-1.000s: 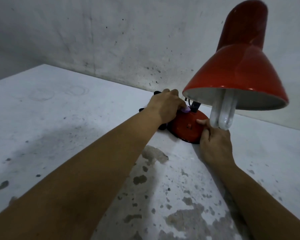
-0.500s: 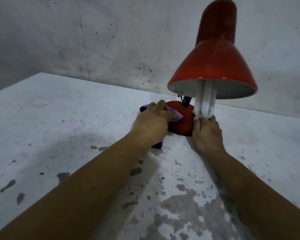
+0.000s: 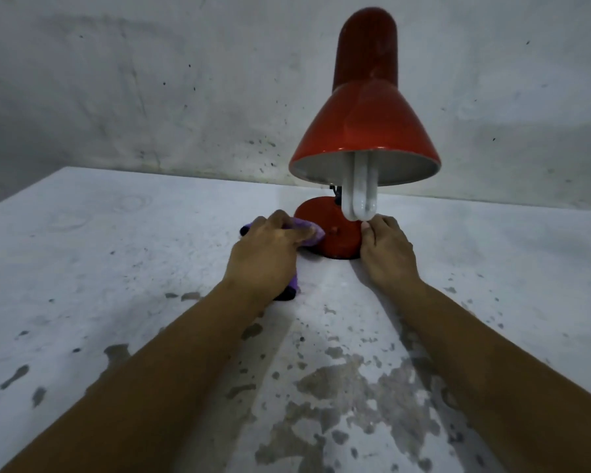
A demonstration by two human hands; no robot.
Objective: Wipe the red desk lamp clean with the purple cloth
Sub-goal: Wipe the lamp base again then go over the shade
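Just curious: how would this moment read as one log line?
left hand: purple cloth on lamp base | right hand: steadying base
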